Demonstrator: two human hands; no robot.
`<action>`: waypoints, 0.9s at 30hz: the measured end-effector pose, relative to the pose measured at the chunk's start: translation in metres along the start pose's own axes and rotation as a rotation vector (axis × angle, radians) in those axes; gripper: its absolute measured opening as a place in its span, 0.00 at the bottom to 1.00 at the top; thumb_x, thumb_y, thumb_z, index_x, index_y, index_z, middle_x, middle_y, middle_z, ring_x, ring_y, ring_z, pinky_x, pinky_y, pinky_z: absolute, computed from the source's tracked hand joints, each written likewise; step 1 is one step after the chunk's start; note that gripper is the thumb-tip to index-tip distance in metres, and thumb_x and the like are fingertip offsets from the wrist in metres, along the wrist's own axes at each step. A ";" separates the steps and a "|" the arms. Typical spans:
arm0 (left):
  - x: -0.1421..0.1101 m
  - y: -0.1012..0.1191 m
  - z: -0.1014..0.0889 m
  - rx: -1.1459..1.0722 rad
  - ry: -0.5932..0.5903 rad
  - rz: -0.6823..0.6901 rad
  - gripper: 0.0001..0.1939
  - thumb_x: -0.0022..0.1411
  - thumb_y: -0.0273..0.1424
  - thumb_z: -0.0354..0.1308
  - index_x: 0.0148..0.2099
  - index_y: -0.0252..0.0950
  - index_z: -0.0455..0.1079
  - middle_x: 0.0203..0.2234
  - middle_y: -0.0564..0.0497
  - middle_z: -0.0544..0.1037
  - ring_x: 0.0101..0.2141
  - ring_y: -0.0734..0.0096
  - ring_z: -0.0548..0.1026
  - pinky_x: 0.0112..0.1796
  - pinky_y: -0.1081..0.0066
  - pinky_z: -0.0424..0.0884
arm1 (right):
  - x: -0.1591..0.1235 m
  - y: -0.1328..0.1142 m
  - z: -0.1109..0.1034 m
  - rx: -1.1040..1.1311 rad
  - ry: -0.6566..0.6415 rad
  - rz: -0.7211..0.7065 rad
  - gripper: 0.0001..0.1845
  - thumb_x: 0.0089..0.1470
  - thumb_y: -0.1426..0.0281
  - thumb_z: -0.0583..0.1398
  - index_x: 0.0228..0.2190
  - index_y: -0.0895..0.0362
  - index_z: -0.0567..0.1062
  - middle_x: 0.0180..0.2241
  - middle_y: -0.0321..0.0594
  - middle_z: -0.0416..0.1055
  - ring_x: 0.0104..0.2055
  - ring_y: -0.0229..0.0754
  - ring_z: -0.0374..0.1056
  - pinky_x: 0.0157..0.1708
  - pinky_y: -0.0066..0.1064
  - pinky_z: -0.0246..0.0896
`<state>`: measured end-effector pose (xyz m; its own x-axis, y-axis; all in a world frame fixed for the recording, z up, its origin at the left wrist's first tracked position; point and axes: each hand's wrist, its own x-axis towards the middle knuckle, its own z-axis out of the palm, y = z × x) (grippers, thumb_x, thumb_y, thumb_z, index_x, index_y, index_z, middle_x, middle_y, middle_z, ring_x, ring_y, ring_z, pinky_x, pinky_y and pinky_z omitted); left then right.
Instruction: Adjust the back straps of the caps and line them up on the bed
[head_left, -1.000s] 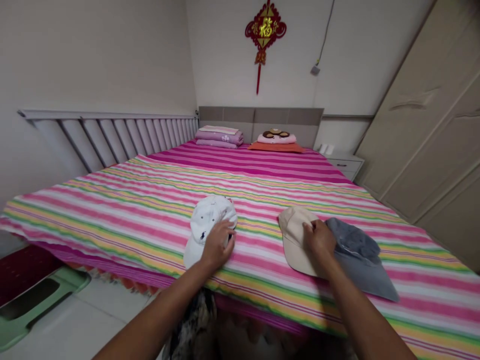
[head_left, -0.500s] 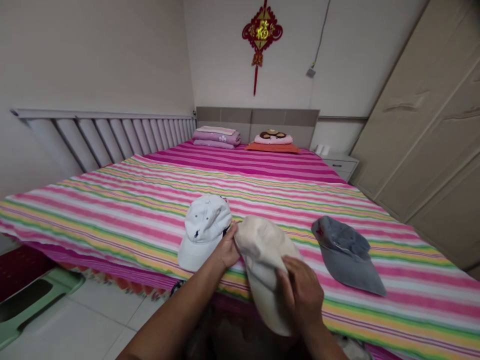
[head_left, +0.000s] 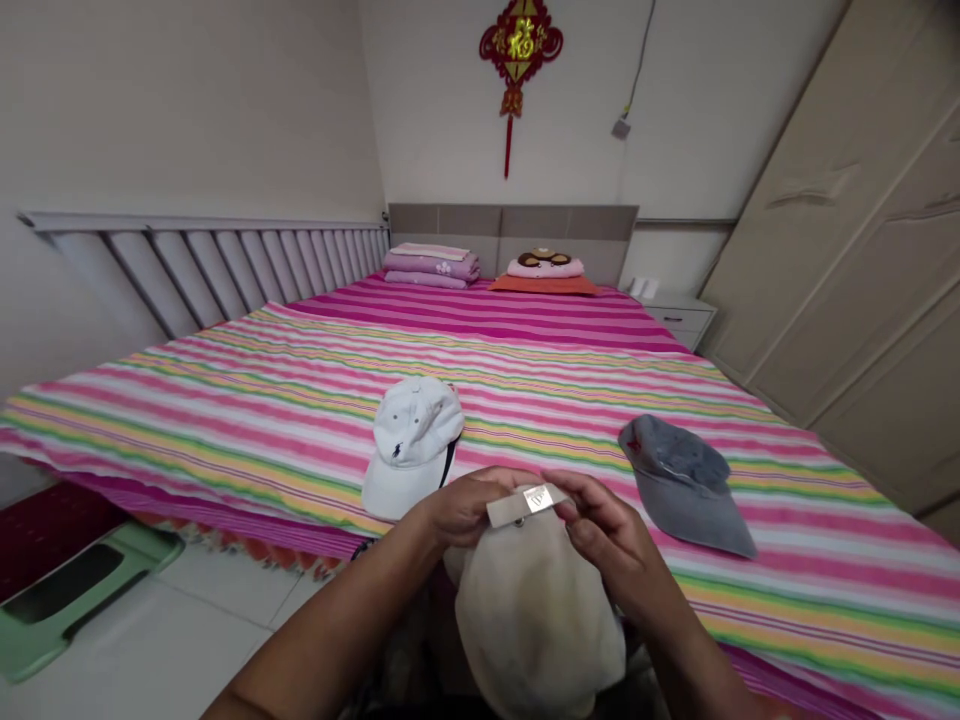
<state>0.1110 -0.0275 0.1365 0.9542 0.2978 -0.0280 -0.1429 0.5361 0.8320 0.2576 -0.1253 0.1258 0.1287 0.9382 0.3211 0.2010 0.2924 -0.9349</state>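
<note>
Both hands hold a beige baseball cap (head_left: 536, 610) at the front edge of the bed, with its back strap (head_left: 517, 508) and metal buckle (head_left: 538, 498) facing up. My left hand (head_left: 472, 505) is closed on the cap's edge at the left end of the strap. At the right end, my right hand (head_left: 607, 525) grips the cap by the buckle. The cap's brim is hidden. A white baseball cap (head_left: 416, 430) with a small dark logo lies beyond my left hand. To the right of my right hand rests a grey cap (head_left: 679, 480), its brim toward me.
A striped sheet (head_left: 225, 400) covers the bed. Folded purple bedding (head_left: 431, 265) and an orange pillow (head_left: 544, 285) lie by the headboard (head_left: 555, 235). A green stool (head_left: 82, 590) stands at the lower left, a nightstand (head_left: 679, 318) at the far right.
The beige cap has been turned round and brought lower, toward me, so its strap and buckle now show. Both hands have moved together at the strap. The other caps stayed put.
</note>
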 end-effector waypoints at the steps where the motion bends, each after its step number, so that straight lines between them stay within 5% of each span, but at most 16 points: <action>1: -0.001 0.000 0.002 0.035 0.045 0.001 0.15 0.43 0.31 0.61 0.35 0.27 0.72 0.22 0.47 0.74 0.23 0.75 0.71 0.26 0.78 0.65 | 0.002 -0.002 0.001 0.056 -0.020 0.060 0.21 0.46 0.57 0.58 0.39 0.56 0.70 0.31 0.42 0.71 0.33 0.43 0.67 0.31 0.32 0.63; 7: -0.003 -0.004 0.005 0.276 0.167 0.062 0.10 0.45 0.32 0.62 0.28 0.30 0.72 0.17 0.53 0.69 0.17 0.83 0.63 0.19 0.81 0.57 | -0.001 -0.007 0.004 0.350 0.031 0.237 0.15 0.41 0.60 0.63 0.23 0.58 0.68 0.14 0.29 0.61 0.12 0.28 0.51 0.12 0.22 0.48; 14: -0.004 -0.006 0.014 0.591 0.300 0.142 0.09 0.46 0.32 0.58 0.23 0.29 0.69 0.14 0.55 0.66 0.16 0.83 0.59 0.18 0.79 0.54 | -0.002 -0.013 0.009 0.441 0.022 0.267 0.16 0.40 0.62 0.64 0.19 0.58 0.64 0.11 0.25 0.55 0.09 0.25 0.45 0.09 0.20 0.36; 19: -0.022 -0.002 0.014 0.858 0.318 0.402 0.11 0.48 0.32 0.56 0.19 0.31 0.62 0.13 0.57 0.59 0.17 0.82 0.55 0.20 0.78 0.52 | 0.006 -0.007 0.018 0.526 -0.031 0.351 0.17 0.41 0.61 0.63 0.18 0.58 0.63 0.11 0.26 0.54 0.11 0.25 0.42 0.11 0.20 0.35; 23: -0.044 0.006 0.004 0.771 0.241 0.661 0.16 0.54 0.39 0.51 0.22 0.32 0.64 0.17 0.53 0.63 0.20 0.78 0.60 0.24 0.75 0.55 | 0.028 0.012 0.024 0.630 0.029 0.355 0.16 0.37 0.65 0.65 0.17 0.59 0.63 0.09 0.24 0.51 0.12 0.26 0.43 0.13 0.19 0.39; 27: -0.061 0.020 -0.002 0.609 0.401 0.543 0.14 0.52 0.39 0.55 0.27 0.31 0.68 0.19 0.53 0.65 0.20 0.80 0.60 0.22 0.77 0.55 | 0.052 0.021 0.035 0.758 0.043 0.371 0.15 0.39 0.66 0.65 0.19 0.58 0.63 0.12 0.26 0.56 0.13 0.26 0.48 0.14 0.19 0.46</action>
<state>0.0498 -0.0330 0.1535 0.6172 0.7011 0.3572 -0.2738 -0.2342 0.9328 0.2346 -0.0640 0.1181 0.0979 0.9946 -0.0358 -0.5654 0.0260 -0.8244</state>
